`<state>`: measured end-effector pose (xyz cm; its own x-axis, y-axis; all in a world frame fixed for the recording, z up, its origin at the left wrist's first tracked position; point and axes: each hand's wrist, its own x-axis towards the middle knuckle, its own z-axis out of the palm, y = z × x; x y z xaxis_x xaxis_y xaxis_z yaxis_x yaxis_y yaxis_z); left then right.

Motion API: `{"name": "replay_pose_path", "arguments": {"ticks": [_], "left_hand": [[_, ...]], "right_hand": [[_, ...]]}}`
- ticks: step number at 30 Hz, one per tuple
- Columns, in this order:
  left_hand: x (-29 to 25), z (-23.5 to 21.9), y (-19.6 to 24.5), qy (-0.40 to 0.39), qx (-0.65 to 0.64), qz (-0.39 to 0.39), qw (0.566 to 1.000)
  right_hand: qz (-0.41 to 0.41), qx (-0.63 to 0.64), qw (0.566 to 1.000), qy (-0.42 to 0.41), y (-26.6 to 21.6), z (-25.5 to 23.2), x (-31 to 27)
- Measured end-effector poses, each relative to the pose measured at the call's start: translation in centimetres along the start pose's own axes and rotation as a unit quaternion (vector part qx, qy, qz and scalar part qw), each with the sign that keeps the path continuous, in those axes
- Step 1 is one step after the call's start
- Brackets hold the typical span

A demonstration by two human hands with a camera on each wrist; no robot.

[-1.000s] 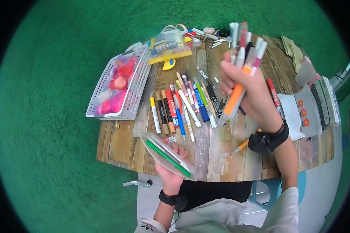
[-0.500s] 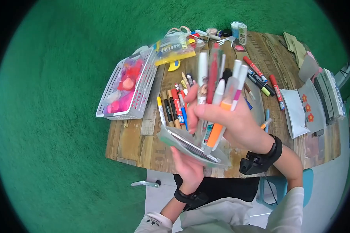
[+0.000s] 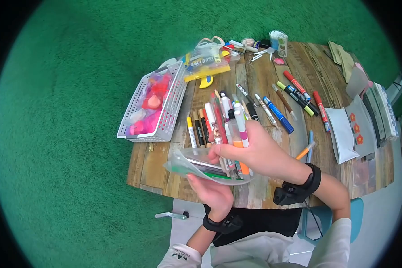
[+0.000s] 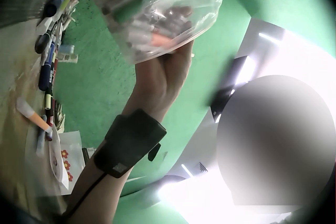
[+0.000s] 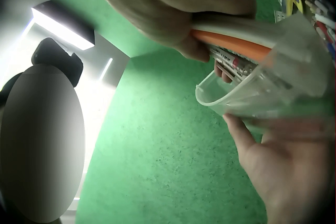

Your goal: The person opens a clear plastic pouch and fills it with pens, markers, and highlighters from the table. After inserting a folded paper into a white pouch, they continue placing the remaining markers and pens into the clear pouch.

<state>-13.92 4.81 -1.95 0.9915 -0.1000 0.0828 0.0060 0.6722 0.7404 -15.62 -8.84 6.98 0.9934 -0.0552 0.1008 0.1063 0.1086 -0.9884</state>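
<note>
Fingers of the right hand (image 3: 259, 154) clamp a bundle of markers (image 3: 230, 129), their tips inside a clear pouch (image 3: 187, 163). The left hand (image 3: 212, 192) grips the pouch from below, over the worktop (image 3: 263, 80) edge, near a white basket (image 3: 174, 105).

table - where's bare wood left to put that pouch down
Bare table wood lies along the near-left edge, below the white basket. Another patch sits far right of centre, behind the red marker. The middle, where the loose pen row lies, is crowded.

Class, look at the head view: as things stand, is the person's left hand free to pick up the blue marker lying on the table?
Probably not: the left hand grips the clear pouch, and the blue marker lies beyond the right hand.
</note>
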Motion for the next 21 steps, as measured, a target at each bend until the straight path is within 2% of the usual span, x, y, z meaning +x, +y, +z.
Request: {"name": "replay_pose_path", "arguments": {"ticks": [4,7,9,12,15,21], "left_hand": [[-0.3,-1.1,-1.1,0.011,0.036,0.05,0.998],[-0.5,-1.4,-1.2,0.005,0.057,0.032,0.998],[-0.5,-0.7,-0.7,-0.015,0.025,0.011,1.0],[-0.3,0.7,-0.1,0.014,0.007,0.022,1.0],[0.1,0.5,0.1,0.003,0.059,-0.009,0.998],[0.4,0.9,0.0,0.019,0.054,0.003,0.998]], "right_hand": [[0.013,-0.08,0.997,-0.005,0.0,0.0,-0.2],[-0.001,-0.135,0.99,-0.034,-0.7,0.1,-0.3],[-0.023,-0.174,0.983,-0.046,-0.7,0.0,-0.3],[-0.062,-0.167,0.983,-0.037,0.0,-0.2,-0.2],[-0.058,-0.176,0.982,-0.017,-0.3,-0.2,-0.1],[-0.05,-0.181,0.982,-0.014,-0.1,-0.1,0.0]]}}
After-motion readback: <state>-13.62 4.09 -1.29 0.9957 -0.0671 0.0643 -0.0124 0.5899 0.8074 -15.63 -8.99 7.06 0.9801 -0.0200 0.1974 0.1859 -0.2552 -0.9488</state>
